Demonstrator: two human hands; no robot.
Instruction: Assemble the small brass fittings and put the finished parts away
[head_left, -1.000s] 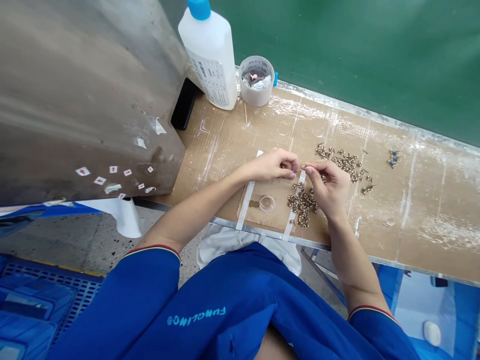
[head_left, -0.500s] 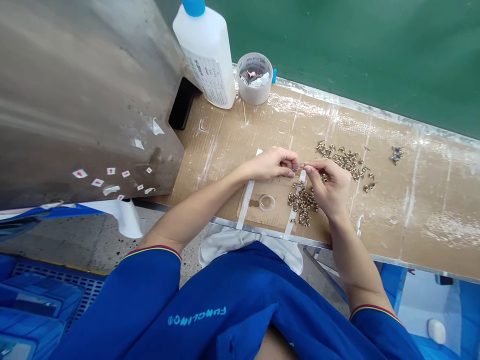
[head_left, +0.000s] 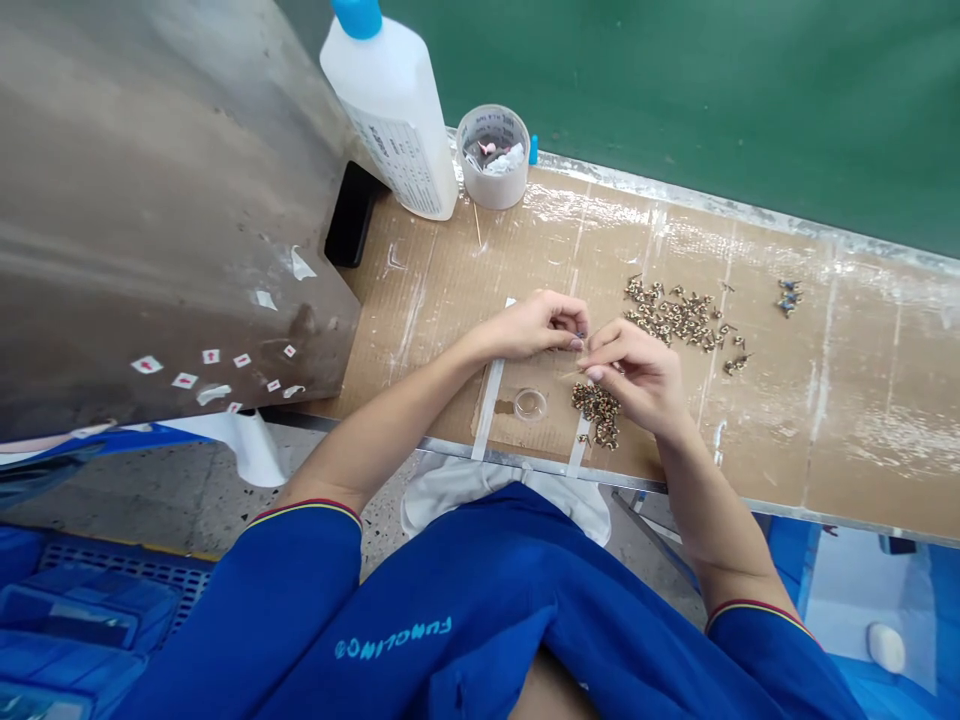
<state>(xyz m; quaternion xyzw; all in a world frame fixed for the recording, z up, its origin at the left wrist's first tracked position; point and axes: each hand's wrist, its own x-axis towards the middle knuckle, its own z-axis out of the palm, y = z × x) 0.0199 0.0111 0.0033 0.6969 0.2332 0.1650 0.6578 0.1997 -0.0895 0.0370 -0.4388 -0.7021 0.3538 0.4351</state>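
Observation:
My left hand is closed in a pinch on a tiny part over the cardboard-covered bench. My right hand is also pinched, holding a thin stick whose tip points left, just below the left fingertips. Under my right hand lies a near pile of small brass parts. A small clear round dish sits just left of that pile. A larger spread of brass parts lies farther back to the right.
A white bottle with a blue cap and a tape roll holding scraps stand at the back. A steel machine housing fills the left. A few bluish parts lie far right. A green wall backs the bench.
My right hand has dropped slightly down and left, toward the near pile, with the stick. The left hand stays pinched in about the same spot. The camera has shifted a little.

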